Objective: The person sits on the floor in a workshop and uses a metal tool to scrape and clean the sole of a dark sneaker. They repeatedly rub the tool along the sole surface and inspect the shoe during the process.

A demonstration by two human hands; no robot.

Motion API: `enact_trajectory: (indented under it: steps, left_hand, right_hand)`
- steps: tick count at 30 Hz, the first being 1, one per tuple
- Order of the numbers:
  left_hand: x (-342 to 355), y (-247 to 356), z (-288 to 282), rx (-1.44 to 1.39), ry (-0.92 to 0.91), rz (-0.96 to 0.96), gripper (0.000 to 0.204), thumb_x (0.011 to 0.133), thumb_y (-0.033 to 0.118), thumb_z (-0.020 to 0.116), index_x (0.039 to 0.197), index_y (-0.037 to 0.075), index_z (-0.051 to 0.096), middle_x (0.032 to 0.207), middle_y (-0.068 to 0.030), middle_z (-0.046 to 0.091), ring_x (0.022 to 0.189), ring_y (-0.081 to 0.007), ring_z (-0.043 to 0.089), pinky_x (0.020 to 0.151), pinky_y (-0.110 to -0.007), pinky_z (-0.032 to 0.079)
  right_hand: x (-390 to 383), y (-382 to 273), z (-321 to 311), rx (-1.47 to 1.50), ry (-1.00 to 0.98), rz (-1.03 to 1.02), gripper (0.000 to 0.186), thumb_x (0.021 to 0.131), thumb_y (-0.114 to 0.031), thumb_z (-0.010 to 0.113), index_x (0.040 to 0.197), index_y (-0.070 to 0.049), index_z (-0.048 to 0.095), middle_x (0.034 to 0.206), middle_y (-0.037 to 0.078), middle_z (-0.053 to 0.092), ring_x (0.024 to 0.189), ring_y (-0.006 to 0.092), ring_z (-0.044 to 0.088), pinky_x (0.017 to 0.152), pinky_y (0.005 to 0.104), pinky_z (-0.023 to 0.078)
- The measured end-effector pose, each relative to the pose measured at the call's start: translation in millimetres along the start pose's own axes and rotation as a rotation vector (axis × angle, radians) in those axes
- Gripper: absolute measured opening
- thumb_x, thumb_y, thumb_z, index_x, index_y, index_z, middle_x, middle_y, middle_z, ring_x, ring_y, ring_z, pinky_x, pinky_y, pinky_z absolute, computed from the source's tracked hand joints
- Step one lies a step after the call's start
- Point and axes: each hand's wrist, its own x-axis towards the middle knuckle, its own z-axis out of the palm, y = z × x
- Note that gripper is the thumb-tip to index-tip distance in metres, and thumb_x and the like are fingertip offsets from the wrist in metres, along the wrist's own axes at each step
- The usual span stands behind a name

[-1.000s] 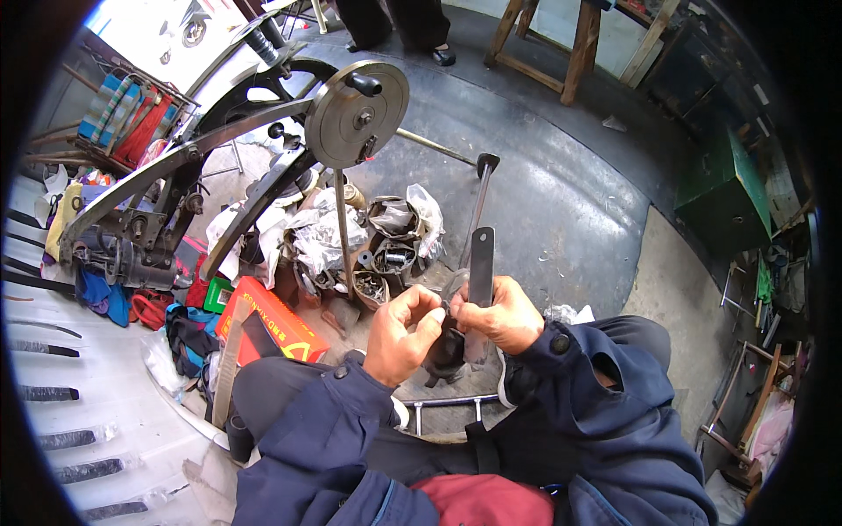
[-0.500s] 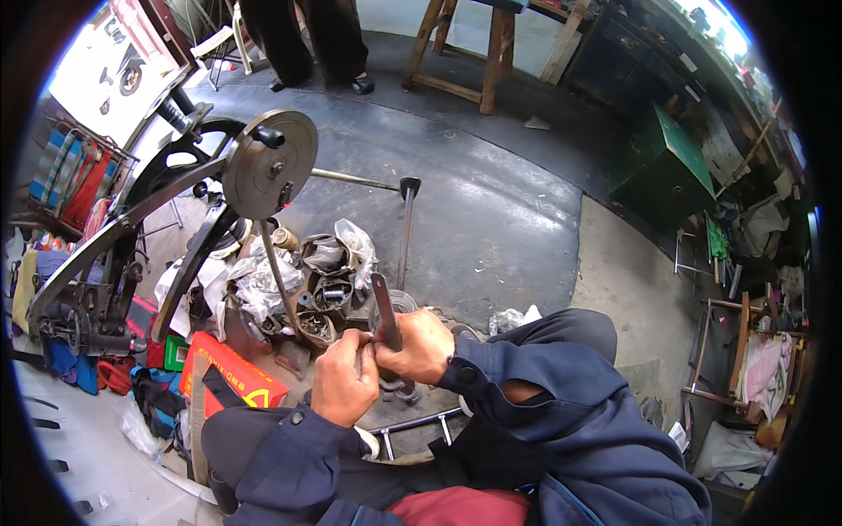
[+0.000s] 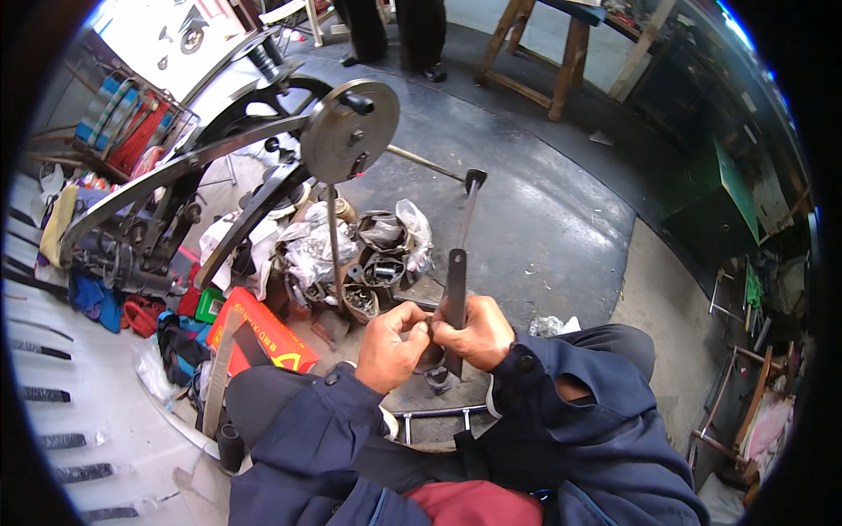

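Note:
My right hand [image 3: 479,333] is wrapped round a flat dark metal strip [image 3: 456,279], which stands nearly upright with a small hole near its top end. The lower end of the strip shows below my fist. Close on the left, my left hand [image 3: 392,348] is closed in a pinch, its thumb and forefinger almost touching the right hand's fingers. Whatever lies between those fingertips is too small or hidden to name. Both hands are held above my lap, over a metal bar frame [image 3: 438,412] between my legs.
A black hand-cranked machine with a round metal wheel [image 3: 351,130] stands at the left. Near its foot are pouches [image 3: 383,270] of small parts, plastic bags and a red-orange box [image 3: 263,329]. A person's legs [image 3: 390,35], a wooden stool [image 3: 561,61] and a green box [image 3: 715,206] are farther off.
The view has swung, so the surroundings sit farther right. The metal strip stands more upright, and its lower end now shows under my right hand. My hands are slightly farther apart.

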Motion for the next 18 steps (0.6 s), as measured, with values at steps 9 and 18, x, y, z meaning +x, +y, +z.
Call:
enact_trajectory:
  steps: [9,18]
  left_hand:
    - [1.3,-7.9,-5.6,-0.155,-0.049,-0.026,0.008,0.095,0.007,0.061,0.091,0.001,0.063,0.076,0.0027,0.059,0.068,-0.0029,0.05,0.06,-0.025,0.042]
    - [-2.4,7.9,0.3,0.331,0.115,0.219,0.013,0.087,0.015,0.064,0.088,0.002,0.064,0.08,-0.0227,0.066,0.075,-0.0434,0.066,0.064,-0.048,0.051]
  right_hand:
    - [4.4,0.6,-8.5,0.097,-0.065,0.077,0.016,0.088,-0.016,0.071,0.087,0.0,0.069,0.07,0.003,0.065,0.063,0.0092,0.059,0.056,0.0285,0.046]
    - [4.2,1.1,-5.3,-0.323,0.052,-0.179,0.021,0.082,-0.02,0.072,0.085,0.001,0.072,0.067,0.016,0.067,0.064,0.0167,0.068,0.06,0.0363,0.051]
